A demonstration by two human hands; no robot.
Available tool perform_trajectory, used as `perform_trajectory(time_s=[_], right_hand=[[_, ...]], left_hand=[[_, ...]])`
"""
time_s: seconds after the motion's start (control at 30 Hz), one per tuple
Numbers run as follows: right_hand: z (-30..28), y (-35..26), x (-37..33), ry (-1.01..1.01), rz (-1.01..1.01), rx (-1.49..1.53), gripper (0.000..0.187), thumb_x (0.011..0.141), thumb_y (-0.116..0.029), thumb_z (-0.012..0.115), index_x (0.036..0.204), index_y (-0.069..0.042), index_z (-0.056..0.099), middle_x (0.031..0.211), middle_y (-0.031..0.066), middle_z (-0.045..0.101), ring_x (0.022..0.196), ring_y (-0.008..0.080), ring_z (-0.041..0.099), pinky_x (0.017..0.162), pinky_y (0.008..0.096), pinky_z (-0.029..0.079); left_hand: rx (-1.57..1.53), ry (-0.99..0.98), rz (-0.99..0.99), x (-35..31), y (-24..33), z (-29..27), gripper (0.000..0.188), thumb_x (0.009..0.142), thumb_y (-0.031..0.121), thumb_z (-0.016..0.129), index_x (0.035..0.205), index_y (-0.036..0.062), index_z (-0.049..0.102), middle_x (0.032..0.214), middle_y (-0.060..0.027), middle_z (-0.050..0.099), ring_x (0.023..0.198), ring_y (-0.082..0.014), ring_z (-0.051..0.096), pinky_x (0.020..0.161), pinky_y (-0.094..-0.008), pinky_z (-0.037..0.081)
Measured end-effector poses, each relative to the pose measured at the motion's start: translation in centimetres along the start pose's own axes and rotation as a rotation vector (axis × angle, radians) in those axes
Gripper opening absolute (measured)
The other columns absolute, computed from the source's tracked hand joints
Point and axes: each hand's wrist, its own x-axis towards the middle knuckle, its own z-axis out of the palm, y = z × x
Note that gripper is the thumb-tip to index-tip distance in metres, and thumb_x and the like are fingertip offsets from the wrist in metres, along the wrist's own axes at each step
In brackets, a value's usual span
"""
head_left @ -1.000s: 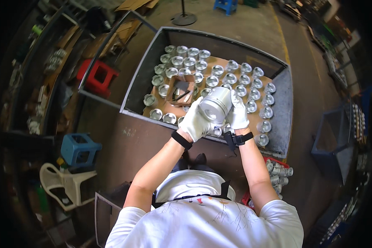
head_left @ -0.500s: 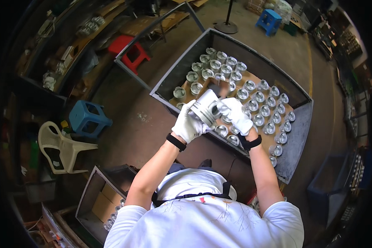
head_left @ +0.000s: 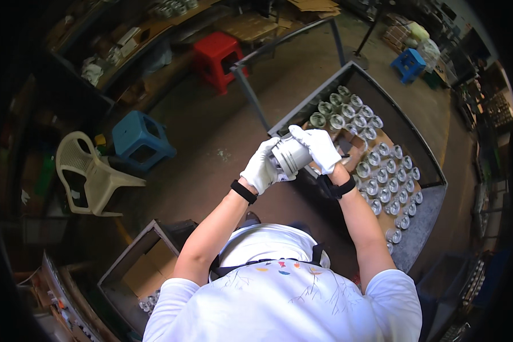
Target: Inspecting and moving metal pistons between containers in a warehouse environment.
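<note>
Large grey steel bin (head_left: 422, 216), w/ rows of shiny metal cylinders (head_left: 382, 176) stood on a brown liner, is seen at right. Beige plastic chair (head_left: 88, 176), blue plastic stool (head_left: 139, 139) and red plastic stool (head_left: 216, 57) are set apart on the concrete floor, left of the bin.

One silver, ribbed metal cylinder (head_left: 290, 155) is held above the bin's near corner, tilted, betw. both hands. It is judged rigid, fairly heavy and smooth, so likely slippery; grip is best taken at opposite sides of the body.

Left hand (head_left: 262, 168), white-gloved, is closed round the lower end. Right hand (head_left: 320, 148), also gloved, is curled over the upper end.
</note>
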Motion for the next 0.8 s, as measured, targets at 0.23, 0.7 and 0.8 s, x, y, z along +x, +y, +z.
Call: perform_trajectory(time_s=[0.23, 0.7, 0.8], right_hand=[[6.6, -2.4, 8.7, -0.001, 0.384, 0.220, 0.042, 0.099, -0.040, 0.059, 0.086, -0.001, 0.068, 0.071, 0.0007, 0.062, 0.061, 0.0070, 0.053, 0.057, 0.0239, 0.042], [14.8, 1.7, 21.1, -0.604, 0.486, 0.143, 0.030, 0.091, -0.037, 0.068, 0.100, -0.008, 0.067, 0.077, -0.0006, 0.065, 0.061, 0.0071, 0.058, 0.046, 0.0210, 0.044], [16.6, 3.1, 23.3, -0.586, 0.549, 0.211, 0.027, 0.092, -0.031, 0.065, 0.102, -0.006, 0.066, 0.075, 0.0012, 0.064, 0.059, 0.0083, 0.059, 0.044, 0.0211, 0.045]], left_hand=[[-0.277, -0.043, -0.070, -3.1, 8.0, -4.4, 0.062, 0.085, 0.054, 0.061, 0.128, 0.0096, 0.054, 0.114, -0.0199, 0.060, 0.082, -0.0364, 0.063, 0.062, -0.0396, 0.057], [-0.143, 0.169, -0.010, 0.1, 20.0, -13.3, 0.060, 0.092, 0.064, 0.034, 0.112, 0.0155, 0.063, 0.083, -0.0155, 0.067, 0.053, -0.0302, 0.061, 0.036, -0.0293, 0.045], [0.014, 0.160, -0.012, 1.1, 22.4, -16.2, 0.060, 0.095, 0.060, 0.033, 0.115, 0.0110, 0.062, 0.085, -0.0157, 0.068, 0.054, -0.0317, 0.062, 0.036, -0.0285, 0.045]])
